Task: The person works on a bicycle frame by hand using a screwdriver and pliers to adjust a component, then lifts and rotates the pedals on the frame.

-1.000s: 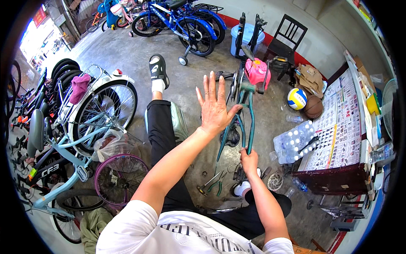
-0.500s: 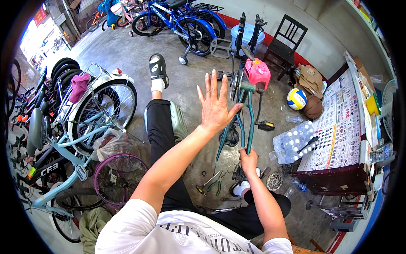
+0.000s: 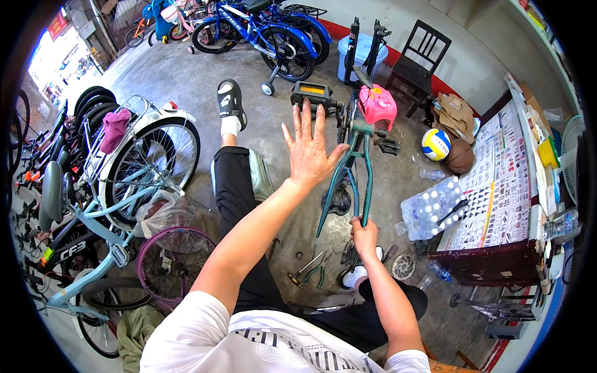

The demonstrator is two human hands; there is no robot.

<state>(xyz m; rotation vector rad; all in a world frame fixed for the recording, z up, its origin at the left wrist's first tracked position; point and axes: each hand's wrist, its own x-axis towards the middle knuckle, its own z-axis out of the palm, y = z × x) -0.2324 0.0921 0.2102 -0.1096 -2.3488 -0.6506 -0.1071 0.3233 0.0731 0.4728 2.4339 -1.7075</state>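
A teal bicycle frame (image 3: 368, 168) stands in front of me, its rear stays pointing toward me. My right hand (image 3: 364, 235) is wrapped around the end of one stay. My left hand (image 3: 313, 154) is stretched out flat with its fingers spread, left of the frame. Its fingertips reach the near side of a black pedal with orange reflector (image 3: 313, 92); whether they touch it I cannot tell. The opposite pedal (image 3: 390, 146) sticks out on the frame's right side. Beyond the crank rises a black fork (image 3: 353, 46).
Pliers (image 3: 321, 273), a screwdriver (image 3: 305, 271) and a brake disc (image 3: 403, 266) lie on the floor near my feet. A pink stool (image 3: 377, 104), a volleyball (image 3: 436, 144) and bundled water bottles (image 3: 429, 208) are to the right. A light-blue bicycle (image 3: 102, 217) and a purple wheel rim (image 3: 144, 264) crowd the left.
The cranks have turned: the left pedal now sits nearer and lower by my fingertips, and the right pedal has moved up and away. My left hand has shifted slightly left; the right keeps its grip.
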